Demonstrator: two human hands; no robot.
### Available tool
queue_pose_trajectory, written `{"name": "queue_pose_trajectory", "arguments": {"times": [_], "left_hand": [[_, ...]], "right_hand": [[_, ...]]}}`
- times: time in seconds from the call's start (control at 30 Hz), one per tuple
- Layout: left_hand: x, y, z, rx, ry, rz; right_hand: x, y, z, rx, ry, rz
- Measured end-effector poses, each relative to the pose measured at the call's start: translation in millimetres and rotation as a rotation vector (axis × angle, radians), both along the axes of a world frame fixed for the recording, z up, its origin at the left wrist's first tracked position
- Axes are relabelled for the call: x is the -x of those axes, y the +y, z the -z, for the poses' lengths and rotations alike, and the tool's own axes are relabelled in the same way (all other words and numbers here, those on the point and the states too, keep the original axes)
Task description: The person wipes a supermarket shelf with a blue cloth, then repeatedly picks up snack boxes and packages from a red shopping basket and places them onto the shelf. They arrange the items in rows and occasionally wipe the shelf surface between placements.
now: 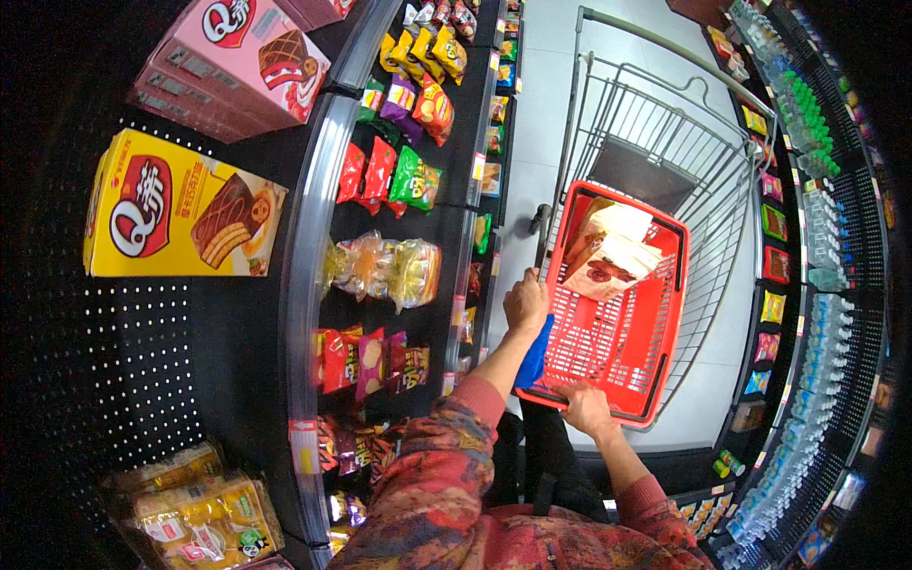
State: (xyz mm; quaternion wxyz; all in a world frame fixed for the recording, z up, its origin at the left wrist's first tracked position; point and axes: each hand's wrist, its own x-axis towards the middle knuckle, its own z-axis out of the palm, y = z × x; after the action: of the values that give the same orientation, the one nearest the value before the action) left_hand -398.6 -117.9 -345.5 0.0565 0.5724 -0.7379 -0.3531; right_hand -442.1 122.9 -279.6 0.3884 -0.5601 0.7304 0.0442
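Observation:
A red plastic shopping basket (604, 340) rests on a grey wire shopping cart (712, 299) before me. Beige packages (614, 246) with brown pictures lie at its far end. My left hand (527, 303) is closed at the left side, seemingly around the cart's dark side bar, close against the basket's rim; its fingers are partly hidden. Below that hand, along the rim, is a blue item (536, 356) that I cannot identify. My right hand (588, 409) grips the near rim of the basket, fingers over its edge.
Left shelves carry a yellow cake box (182, 206), pink boxes (235, 64), packaged baked goods (206, 524) and snack bags (415, 178). Water bottles (784, 399) line the right shelf above small snack packs (774, 306). Pale tiled floor (545, 64) runs between the shelves.

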Motion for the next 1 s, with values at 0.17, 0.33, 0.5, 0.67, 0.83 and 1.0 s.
{"name": "queue_pose_trajectory", "arguments": {"times": [0.17,0.33,0.5,0.67,0.83,1.0], "left_hand": [[-3.3,-1.3,14.0,0.037,0.022,-0.017],[-4.3,-3.6,14.6,0.004,-0.022,0.006],[1.8,-10.6,11.9,0.006,-0.027,0.034],[3.1,-16.5,3.8,0.002,-0.063,0.038],[5.4,-19.3,-6.6,-0.020,-0.059,0.024],[11.6,-21.3,-14.8,-0.025,-0.085,0.035]], "right_hand": [[-0.3,-1.2,-5.8,0.055,0.010,-0.006],[2.6,-2.0,-3.1,0.079,-0.029,0.023],[9.4,-9.2,-5.5,0.012,-0.048,0.039],[12.3,-20.5,-19.5,-0.016,-0.039,-0.020],[15.7,-26.6,-28.5,-0.040,-0.057,0.016],[19.2,-25.4,-25.5,-0.041,-0.059,0.012]]}}
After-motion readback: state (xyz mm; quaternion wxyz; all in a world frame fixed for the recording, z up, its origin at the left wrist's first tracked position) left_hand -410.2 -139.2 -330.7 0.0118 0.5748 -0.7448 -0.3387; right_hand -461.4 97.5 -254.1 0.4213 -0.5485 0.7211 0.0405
